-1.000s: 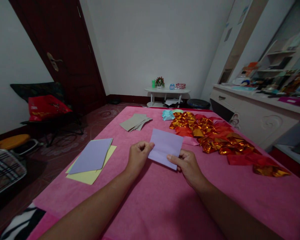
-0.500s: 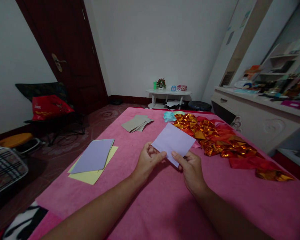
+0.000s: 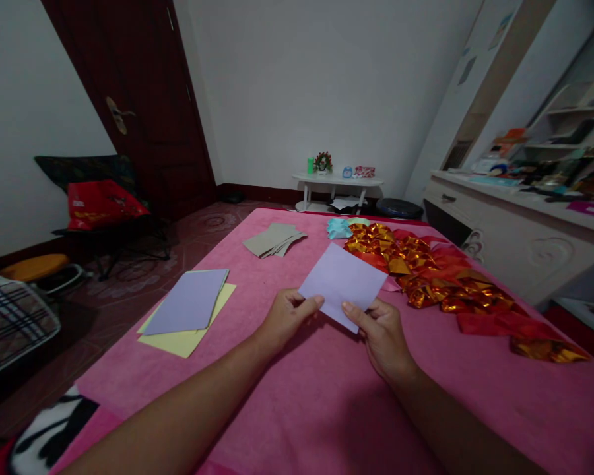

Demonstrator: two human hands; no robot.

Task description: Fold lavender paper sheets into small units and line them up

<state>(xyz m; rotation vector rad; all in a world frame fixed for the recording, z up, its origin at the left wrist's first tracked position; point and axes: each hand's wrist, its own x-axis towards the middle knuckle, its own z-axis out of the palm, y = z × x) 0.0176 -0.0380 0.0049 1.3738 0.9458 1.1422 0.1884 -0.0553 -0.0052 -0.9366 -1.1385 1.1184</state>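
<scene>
A square sheet of lilac paper (image 3: 344, 280) is held up over the pink cloth, turned so a corner points away from me. My left hand (image 3: 290, 316) pinches its left edge, thumb on top and fingers underneath. At the near right edge, my right hand (image 3: 381, 330) grips the same sheet between thumb and fingers. The fingers under the paper are mostly hidden. To the left lies a stack of lilac paper (image 3: 188, 303) on top of yellow sheets (image 3: 191, 343). Several grey cards (image 3: 272, 239) are fanned out beyond my left hand.
Shiny gold and red folded pieces (image 3: 416, 264) spread along the right side of the pink-covered surface (image 3: 297, 409). A light-blue folded piece (image 3: 338, 228) sits at its far edge. A white dresser (image 3: 515, 231) stands to the right, a chair with a red bag (image 3: 103, 204) to the left.
My left thumb has slid a little to the left along the lilac sheet's edge. My right hand keeps its grip. The whole view has shifted slightly.
</scene>
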